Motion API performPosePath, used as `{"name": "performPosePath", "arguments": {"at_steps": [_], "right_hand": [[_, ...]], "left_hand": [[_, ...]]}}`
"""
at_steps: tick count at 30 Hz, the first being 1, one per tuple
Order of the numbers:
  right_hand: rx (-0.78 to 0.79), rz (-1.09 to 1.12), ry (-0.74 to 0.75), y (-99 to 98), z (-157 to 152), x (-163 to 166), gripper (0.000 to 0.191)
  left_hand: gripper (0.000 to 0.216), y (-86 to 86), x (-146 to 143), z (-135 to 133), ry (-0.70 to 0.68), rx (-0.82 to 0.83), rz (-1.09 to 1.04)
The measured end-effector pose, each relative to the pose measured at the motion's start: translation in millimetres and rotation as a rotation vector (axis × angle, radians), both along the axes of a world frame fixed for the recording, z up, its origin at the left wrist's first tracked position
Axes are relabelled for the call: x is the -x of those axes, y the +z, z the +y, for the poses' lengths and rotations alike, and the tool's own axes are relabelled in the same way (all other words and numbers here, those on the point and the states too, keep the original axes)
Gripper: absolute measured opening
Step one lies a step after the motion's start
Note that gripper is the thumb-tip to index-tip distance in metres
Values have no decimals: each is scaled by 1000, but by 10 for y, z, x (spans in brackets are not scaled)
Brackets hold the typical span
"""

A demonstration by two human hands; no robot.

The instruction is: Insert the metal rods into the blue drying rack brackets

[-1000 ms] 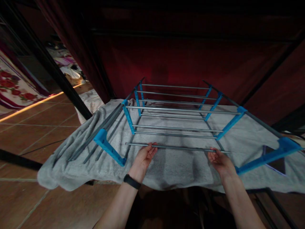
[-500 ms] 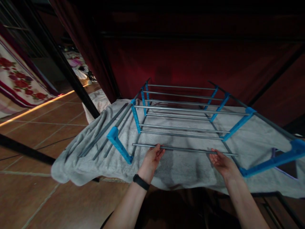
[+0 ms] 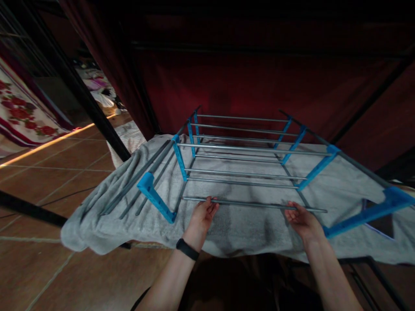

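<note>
A thin grey metal rod lies level across both of my hands. Near its left end, my left hand pinches it with thumb and fingers. Toward the other end, my right hand is closed around it. Behind the rod stands a rack frame of grey tubes with blue plastic brackets, several crossbars joining its two sides. The nearest left bracket and nearest right bracket have no crossbar between them. Both ends of the held rod are apart from these brackets.
Several loose grey tubes lie left of the frame on a grey blanket. A dark flat object with a pale edge rests at the right. Black metal posts and a dark red curtain stand around the bed.
The rod has shifted slightly to the right relative to the frame, still in both hands. The whole view has moved a little, so the frame appears further left.
</note>
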State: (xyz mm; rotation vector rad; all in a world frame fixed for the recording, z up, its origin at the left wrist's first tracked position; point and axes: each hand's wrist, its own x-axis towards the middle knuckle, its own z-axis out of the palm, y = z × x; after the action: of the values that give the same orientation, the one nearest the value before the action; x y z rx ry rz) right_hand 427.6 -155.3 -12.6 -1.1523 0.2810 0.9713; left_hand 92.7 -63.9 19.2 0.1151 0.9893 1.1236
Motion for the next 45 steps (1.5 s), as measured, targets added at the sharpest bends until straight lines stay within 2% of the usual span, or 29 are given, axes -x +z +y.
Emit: {"name": "performPosePath", "arguments": {"at_steps": [5,9,21,30,38,45], "right_hand": [[-22,0,79,9,5,59,25],[-65,-20,96,-9,22,103,19],[-78,-36,61,15,39,197,20],[-45,-17,123,7,28,167,22],[-57,-48,116,-55,2,70,24],[-31,-60,46,-11,-10,54,19]], "left_hand": [[22,-34,-26,21,28,2,10],[20,-48,-32,33,44,-7,13],[22,-26,-146,-24,-42,29,-15],[19,-42,-156,-62,-65,32,6],[19,-75,-163,-36,-40,55,37],[20,-26,-155,-63,-24,68,24]]}}
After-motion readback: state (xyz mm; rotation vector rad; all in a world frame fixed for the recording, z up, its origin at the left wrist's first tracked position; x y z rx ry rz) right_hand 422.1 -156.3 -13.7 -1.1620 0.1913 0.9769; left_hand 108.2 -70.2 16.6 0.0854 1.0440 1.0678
